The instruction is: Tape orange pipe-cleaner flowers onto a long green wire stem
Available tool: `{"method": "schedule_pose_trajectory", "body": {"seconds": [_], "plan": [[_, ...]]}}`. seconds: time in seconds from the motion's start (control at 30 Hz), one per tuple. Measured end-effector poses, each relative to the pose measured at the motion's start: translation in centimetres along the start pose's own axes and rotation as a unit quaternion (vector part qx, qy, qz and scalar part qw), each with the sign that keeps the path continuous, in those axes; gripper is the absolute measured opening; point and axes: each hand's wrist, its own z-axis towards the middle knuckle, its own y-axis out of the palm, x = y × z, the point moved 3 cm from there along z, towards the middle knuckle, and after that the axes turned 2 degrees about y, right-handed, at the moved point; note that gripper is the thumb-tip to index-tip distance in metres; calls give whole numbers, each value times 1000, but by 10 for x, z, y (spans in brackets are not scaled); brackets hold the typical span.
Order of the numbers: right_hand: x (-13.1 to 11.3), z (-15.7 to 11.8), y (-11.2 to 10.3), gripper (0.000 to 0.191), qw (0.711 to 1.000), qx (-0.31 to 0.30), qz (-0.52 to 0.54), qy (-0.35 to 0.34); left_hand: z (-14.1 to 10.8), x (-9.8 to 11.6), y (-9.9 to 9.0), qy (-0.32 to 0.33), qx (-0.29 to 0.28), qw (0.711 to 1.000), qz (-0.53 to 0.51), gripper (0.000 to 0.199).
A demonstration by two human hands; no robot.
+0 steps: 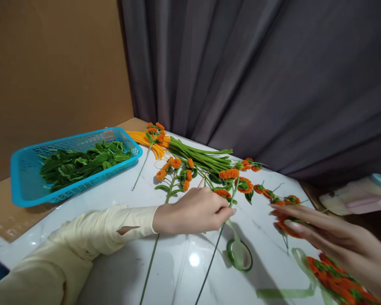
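Note:
My left hand point(200, 212) is closed in a pinch around the green stem of an orange chenille flower stalk point(229, 174). Several orange blooms sit at its top, and a thin wire runs down from my fingers. A pale green strip of floral tape point(235, 233) leads from the pinch to a tape roll point(240, 255) on the table. My right hand point(339, 241) is over the right side, fingers stretched and thumb apart, at an orange flower point(287, 228). Whether it touches that flower is unclear. A finished-looking stalk with orange blooms and leaves point(171, 180) lies beyond my left wrist.
A blue basket point(17, 178) of green leaves stands at left. Green stems point(200, 154) and yellow stems point(139, 136) lie at the back. More orange flowers point(333, 279) are at lower right, near a cut tape strip point(282, 293). A plastic container point(358, 195) stands at right, before a grey curtain point(241, 72).

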Motion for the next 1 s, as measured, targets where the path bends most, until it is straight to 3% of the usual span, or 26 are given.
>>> {"method": "schedule_pose_trajectory", "body": {"seconds": [0.1,0.27,0.5,0.7,1.0], "plan": [[-34,12,22,21,995,-69,72,-25,-1,-1,0,-8,7,1000,-9,41],[-64,18,36,27,992,-23,55,-107,-1,1,0,-30,13,999,-40,42],[-68,7,33,43,993,0,43,-108,-1,1,2,-76,-6,994,-80,41],[-72,1,28,24,998,0,54,-46,1,2,2,-47,5,999,-23,44],[-83,-7,32,20,995,53,-8,-85,-1,4,4,-5,23,999,22,43]]}}
